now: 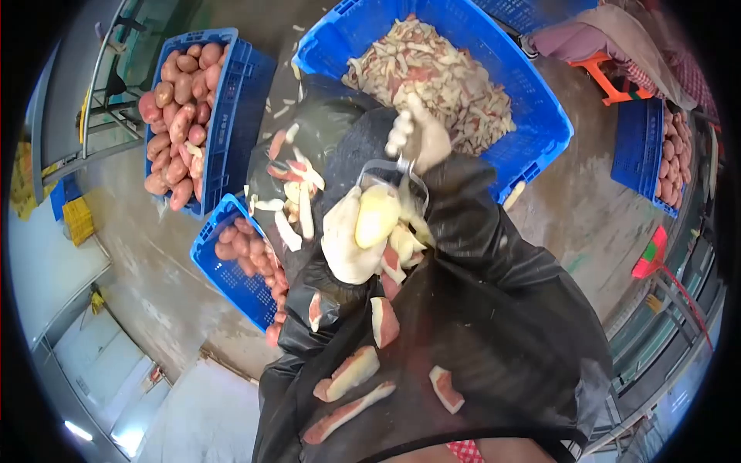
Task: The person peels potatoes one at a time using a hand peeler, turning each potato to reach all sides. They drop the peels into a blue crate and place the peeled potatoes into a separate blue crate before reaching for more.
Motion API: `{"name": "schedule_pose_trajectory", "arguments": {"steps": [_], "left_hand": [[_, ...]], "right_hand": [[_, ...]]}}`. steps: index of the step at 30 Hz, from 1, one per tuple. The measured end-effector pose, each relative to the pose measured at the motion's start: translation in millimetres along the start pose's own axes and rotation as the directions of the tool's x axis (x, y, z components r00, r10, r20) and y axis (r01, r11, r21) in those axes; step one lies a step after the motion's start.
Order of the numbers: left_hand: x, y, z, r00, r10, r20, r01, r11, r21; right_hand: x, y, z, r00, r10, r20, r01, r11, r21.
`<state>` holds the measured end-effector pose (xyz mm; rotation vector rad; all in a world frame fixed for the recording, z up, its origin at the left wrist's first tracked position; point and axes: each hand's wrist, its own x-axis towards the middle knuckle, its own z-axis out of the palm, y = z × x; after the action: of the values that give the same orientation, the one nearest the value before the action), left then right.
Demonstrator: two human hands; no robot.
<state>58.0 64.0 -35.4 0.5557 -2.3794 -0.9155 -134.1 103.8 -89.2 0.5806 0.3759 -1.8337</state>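
Observation:
My left hand point(344, 245), in a pale glove, is wrapped round a peeled yellow potato point(378, 217) over my lap. Just beyond the potato, my right hand point(426, 141), gloved too, is closed round the handle of a peeler point(401, 165). The peeler's metal frame arches close over the potato's far end, and its handle is mostly hidden in the fist. Red-skinned potato peels point(384, 322) lie scattered on my black apron point(494, 332), and more are bunched right beside the potato.
Ahead stands a blue crate point(540, 100) holding a heap of peels point(432, 73). Unpeeled potatoes point(179, 116) fill a crate point(239, 116) at the left, with a smaller potato crate point(231, 297) nearer me. A person point(594, 35) sits at the upper right beside an orange stool point(610, 81).

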Motion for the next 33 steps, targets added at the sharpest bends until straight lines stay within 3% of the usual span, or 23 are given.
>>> {"name": "schedule_pose_trajectory", "arguments": {"steps": [2,3,4,6,8,10,11,12,14,15,16,18,20,22,24,26,27,28,29,30,31,32,33], "left_hand": [[-12,-17,3,0.998,0.051,-0.043,-0.053,0.997,-0.053],[-14,-21,2,0.999,-0.04,-0.034,0.032,0.976,-0.214],[-18,-21,3,0.99,-0.143,-0.009,0.13,0.92,-0.369],[-22,-24,0,0.973,-0.229,0.014,0.208,0.852,-0.48],[2,-5,-10,0.936,-0.345,0.07,0.322,0.76,-0.564],[14,-3,-16,0.947,-0.318,0.052,0.304,0.832,-0.465],[11,1,-21,0.948,-0.314,0.058,0.314,0.881,-0.354],[-9,-12,-14,0.921,-0.389,0.031,0.379,0.87,-0.315],[10,-2,-23,0.834,-0.537,0.124,0.521,0.694,-0.498],[9,-4,-24,0.837,-0.536,0.114,0.515,0.698,-0.498],[10,-7,-20,0.821,-0.56,0.115,0.517,0.641,-0.568],[3,-1,-21,0.777,-0.619,0.118,0.541,0.56,-0.628],[13,0,-22,0.774,-0.601,0.199,0.578,0.543,-0.609],[16,3,-16,0.804,-0.584,0.11,0.474,0.518,-0.712],[17,9,-10,0.929,-0.368,-0.03,0.357,0.917,-0.177],[26,28,-11,0.882,-0.471,-0.026,0.45,0.856,-0.254],[32,39,-19,0.872,-0.424,0.244,0.476,0.85,-0.225],[53,33,-37,0.854,-0.39,0.344,0.464,0.87,-0.168],[36,24,-26,0.935,-0.34,0.104,0.35,0.932,-0.098],[17,17,-10,0.957,-0.275,-0.095,0.278,0.961,0.013],[25,21,-18,0.883,-0.457,0.111,0.466,0.882,-0.075],[38,20,-29,0.766,-0.552,0.329,0.619,0.772,-0.143],[31,12,-37,0.803,-0.556,0.216,0.597,0.745,-0.299]], "right_hand": [[17,-17,-13,0.97,-0.229,-0.078,0.216,0.965,-0.147],[-3,-12,1,0.984,-0.146,0.1,0.157,0.981,-0.118],[-18,1,14,0.94,0.028,0.34,-0.031,0.999,0.005],[-4,15,17,0.992,-0.123,0.034,0.127,0.972,-0.197],[31,-3,-9,0.923,-0.382,-0.052,0.378,0.923,-0.073],[-3,8,20,0.902,-0.182,0.391,0.089,0.966,0.244],[-11,27,35,0.849,-0.145,0.508,0.11,0.989,0.099],[-8,33,40,0.946,-0.25,0.208,0.281,0.949,-0.14],[30,8,18,0.937,-0.348,0.024,0.349,0.932,-0.099],[32,-2,9,0.919,-0.38,0.109,0.379,0.925,0.03],[12,9,21,0.898,-0.295,0.328,0.262,0.955,0.142],[-6,36,48,0.9,-0.306,0.311,0.35,0.932,-0.096],[45,5,8,0.955,-0.298,0.002,0.298,0.955,-0.014],[27,-9,20,0.932,-0.34,0.126,0.351,0.933,-0.085],[-20,17,60,0.91,-0.132,0.394,0.201,0.969,-0.14],[-16,6,62,0.935,-0.341,0.096,0.334,0.76,-0.557],[-29,-8,61,0.879,-0.454,-0.149,0.364,0.839,-0.405],[-14,-24,88,0.86,-0.431,-0.274,0.361,0.892,-0.272],[-17,-33,65,0.96,-0.095,0.262,0.168,0.948,-0.27],[-18,-13,53,0.832,-0.115,0.543,0.364,0.851,-0.378],[-5,-10,39,0.899,-0.119,0.42,0.302,0.865,-0.401],[3,9,71,0.781,-0.61,-0.134,0.408,0.661,-0.63],[17,-13,53,0.927,-0.374,-0.034,0.306,0.805,-0.508]]}}
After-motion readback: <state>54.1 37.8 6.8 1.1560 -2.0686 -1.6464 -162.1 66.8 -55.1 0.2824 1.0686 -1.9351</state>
